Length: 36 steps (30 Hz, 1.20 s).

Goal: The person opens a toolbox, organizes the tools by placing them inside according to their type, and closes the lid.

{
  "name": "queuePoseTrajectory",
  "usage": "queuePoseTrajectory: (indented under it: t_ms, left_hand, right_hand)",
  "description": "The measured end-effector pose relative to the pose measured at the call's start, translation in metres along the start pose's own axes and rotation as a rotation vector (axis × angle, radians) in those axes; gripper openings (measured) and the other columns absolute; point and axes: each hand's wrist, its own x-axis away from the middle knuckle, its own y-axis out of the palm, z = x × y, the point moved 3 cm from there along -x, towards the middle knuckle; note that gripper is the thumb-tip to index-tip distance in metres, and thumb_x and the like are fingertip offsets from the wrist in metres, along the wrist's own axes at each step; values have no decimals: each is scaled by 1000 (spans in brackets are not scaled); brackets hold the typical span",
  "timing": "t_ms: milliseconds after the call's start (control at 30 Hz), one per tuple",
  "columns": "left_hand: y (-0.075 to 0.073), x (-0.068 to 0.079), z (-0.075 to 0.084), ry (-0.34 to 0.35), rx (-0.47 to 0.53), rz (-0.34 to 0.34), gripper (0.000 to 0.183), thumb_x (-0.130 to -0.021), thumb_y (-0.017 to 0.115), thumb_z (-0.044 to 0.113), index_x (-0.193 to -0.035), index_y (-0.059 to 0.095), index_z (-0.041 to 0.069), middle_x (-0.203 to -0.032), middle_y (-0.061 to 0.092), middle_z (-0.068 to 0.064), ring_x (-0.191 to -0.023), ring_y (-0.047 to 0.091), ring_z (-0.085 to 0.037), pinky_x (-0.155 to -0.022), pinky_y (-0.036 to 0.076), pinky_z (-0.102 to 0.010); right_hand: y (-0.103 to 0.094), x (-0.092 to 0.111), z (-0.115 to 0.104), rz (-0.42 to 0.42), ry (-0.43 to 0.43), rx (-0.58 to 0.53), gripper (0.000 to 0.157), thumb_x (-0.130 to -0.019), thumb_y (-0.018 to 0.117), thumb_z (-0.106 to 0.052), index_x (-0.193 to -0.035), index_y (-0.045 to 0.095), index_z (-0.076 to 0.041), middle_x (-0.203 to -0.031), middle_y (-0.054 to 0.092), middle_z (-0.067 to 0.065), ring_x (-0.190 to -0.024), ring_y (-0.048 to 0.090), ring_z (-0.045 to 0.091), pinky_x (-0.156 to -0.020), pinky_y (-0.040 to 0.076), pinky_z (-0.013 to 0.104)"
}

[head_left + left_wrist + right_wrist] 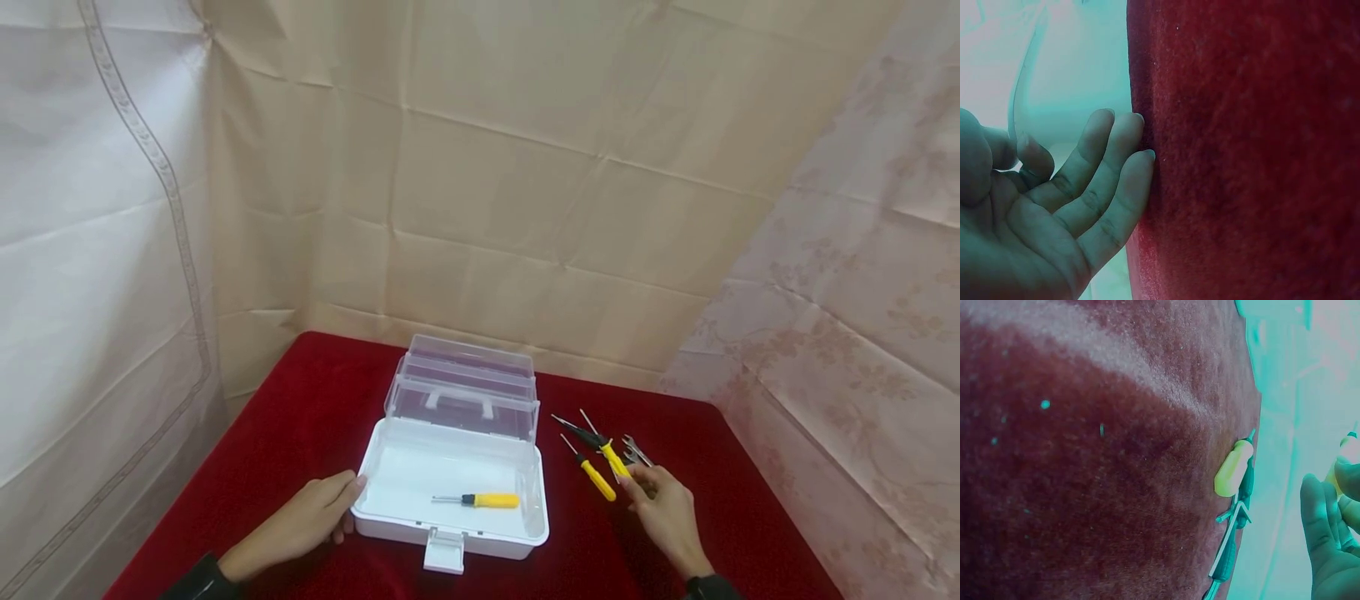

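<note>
A white toolbox (pixel 405 529) with its clear lid (pixel 465 404) raised stands on the red cloth. My left hand (pixel 315 510) holds its left side, thumb on the rim; in the left wrist view the other fingers (pixel 1129 187) lie along the wall. Inside the box lies a yellow-handled screwdriver (pixel 491 500). To the right of the box, my right hand (pixel 667 512) pinches another yellow screwdriver (pixel 613 458) by its handle, which looks raised off the cloth in the right wrist view. A third yellow screwdriver (pixel 597 479) lies beside it.
Dark-handled pliers (pixel 576 429) lie behind the held screwdriver, partly covered by it. Metal wrenches (pixel 636 450) lie just past the right hand. The red cloth (pixel 315 400) covers the table, with hanging sheets (pixel 510 208) at the back and sides.
</note>
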Motion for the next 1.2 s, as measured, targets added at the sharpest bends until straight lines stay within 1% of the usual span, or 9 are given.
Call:
queuePoseTrajectory:
  t_ms: [100,233,367,500,633,867,967,1033,1200]
  left_hand:
    - [0,0,0,2,2,-2,36,-107,38,37,-96,57,8,-69,58,-1,-58,58,-16,-54,49,-29]
    - [-1,1,0,10,-3,2,35,-107,38,36,-94,56,8,-69,58,-1,-58,58,-16,-53,49,-29]
    - [-1,1,0,-4,-6,-1,33,-107,40,35,-94,55,8,-69,58,-1,-58,58,-16,-53,49,-29]
    - [0,1,-1,-10,-5,-9,32,-106,40,35,-94,54,9,-70,58,-1,-59,57,-16,-53,49,-30]
    - [0,1,-1,1,-7,-10,33,-107,39,36,-93,54,10,-70,58,-1,-58,57,-16,-53,49,-30]
    - [0,0,-1,10,-4,-5,34,-107,38,36,-93,54,10,-69,58,-1,-57,58,-16,-53,49,-29]
    - [0,0,-1,13,-8,4,36,-107,38,38,-92,55,10,-69,58,-1,-57,57,-15,-52,49,-29]
    - [0,0,-1,16,-9,6,38,-106,38,41,-93,55,10,-69,58,0,-57,57,-15,-52,49,-29]
    - [0,0,-2,11,-2,-6,39,-106,38,41,-95,56,9,-70,58,-1,-57,58,-15,-53,49,-29]
  right_hand:
    - [0,1,1,16,-3,-11,20,-90,71,-18,-106,71,-7,-95,62,6,-67,63,13,-58,50,25]
    - [-3,0,-1,55,-32,-40,19,-89,72,-18,-104,71,-7,-95,62,5,-65,62,11,-57,50,25]
    - [-6,0,-4,79,-51,-37,20,-88,73,-20,-104,71,-8,-95,62,4,-63,61,10,-56,50,25]
    - [-7,3,-8,74,-51,-59,19,-88,73,-18,-104,71,-8,-95,62,5,-64,62,12,-57,50,25]
    - [-7,6,-11,70,-66,-90,16,-88,72,-14,-103,71,-8,-94,61,5,-65,63,14,-57,51,26]
    - [-4,6,-16,94,-146,-115,15,-87,73,-8,-101,70,-9,-92,60,3,-61,61,11,-57,52,25]
    - [-4,6,-17,99,-169,-128,15,-87,73,-9,-102,70,-10,-92,59,2,-61,61,10,-57,52,26]
    - [-5,7,-17,94,-171,-137,14,-87,73,-11,-101,70,-11,-92,59,2,-62,62,13,-57,52,26]
    - [-3,9,-18,76,-176,-147,13,-88,73,-19,-100,70,-14,-93,59,1,-63,62,14,-56,52,26]
